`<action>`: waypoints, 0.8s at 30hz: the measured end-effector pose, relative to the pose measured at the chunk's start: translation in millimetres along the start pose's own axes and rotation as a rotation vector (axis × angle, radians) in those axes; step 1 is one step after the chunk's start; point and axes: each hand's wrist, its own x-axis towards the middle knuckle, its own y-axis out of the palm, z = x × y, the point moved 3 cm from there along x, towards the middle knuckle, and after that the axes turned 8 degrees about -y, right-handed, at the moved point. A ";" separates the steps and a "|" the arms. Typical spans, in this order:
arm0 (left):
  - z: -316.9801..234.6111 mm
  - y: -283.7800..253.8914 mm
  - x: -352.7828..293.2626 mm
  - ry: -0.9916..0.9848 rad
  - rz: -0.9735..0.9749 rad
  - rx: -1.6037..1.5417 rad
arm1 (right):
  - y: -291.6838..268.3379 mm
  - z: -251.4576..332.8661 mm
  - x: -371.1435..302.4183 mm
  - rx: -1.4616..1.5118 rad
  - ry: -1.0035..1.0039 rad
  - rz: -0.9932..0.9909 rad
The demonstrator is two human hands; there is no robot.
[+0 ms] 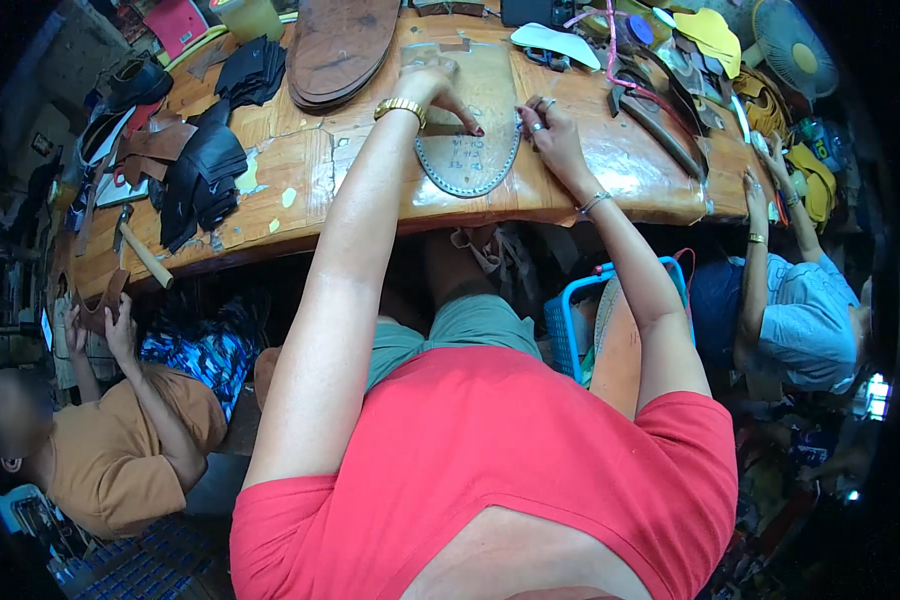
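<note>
A pale, translucent pattern sheet (466, 172) with handwritten marks lies flat on the wooden table (305, 205). Its near end is rounded, and a dotted dark band follows the curved edge. My left hand (435, 82) rests across the upper part of the sheet with thumb and fingers spread, the thumb pointing toward its middle. At the sheet's right edge my right hand (552, 132) is closed, fingertips pinched together against the band. Whatever those fingers hold is too small to make out.
Brown sole-shaped leather pieces (338, 50) are stacked beyond my left arm. Black leather pieces (205, 165) and a hammer (142, 248) lie farther left. Another hammer (660, 132) lies at right. A blue basket (563, 335) stands below the table. Co-workers sit at both sides.
</note>
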 end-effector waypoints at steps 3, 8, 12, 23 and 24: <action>-3.0 2.4 0.6 -0.017 0.005 -0.003 | -2.4 -7.3 -1.1 0.128 0.087 -0.022; 2.4 -3.3 -5.6 -0.021 0.003 0.003 | 4.5 1.3 -1.5 0.031 -0.020 0.016; -4.3 -1.6 -4.6 -0.006 0.010 -0.017 | -0.7 -0.9 -7.9 0.015 0.036 0.019; -1.2 -0.7 -3.0 -0.011 -0.006 -0.005 | 3.9 9.8 -14.5 -0.059 -0.106 0.074; -2.0 -3.3 -3.2 -0.013 -0.005 0.005 | 3.8 4.2 -13.8 0.041 0.007 0.066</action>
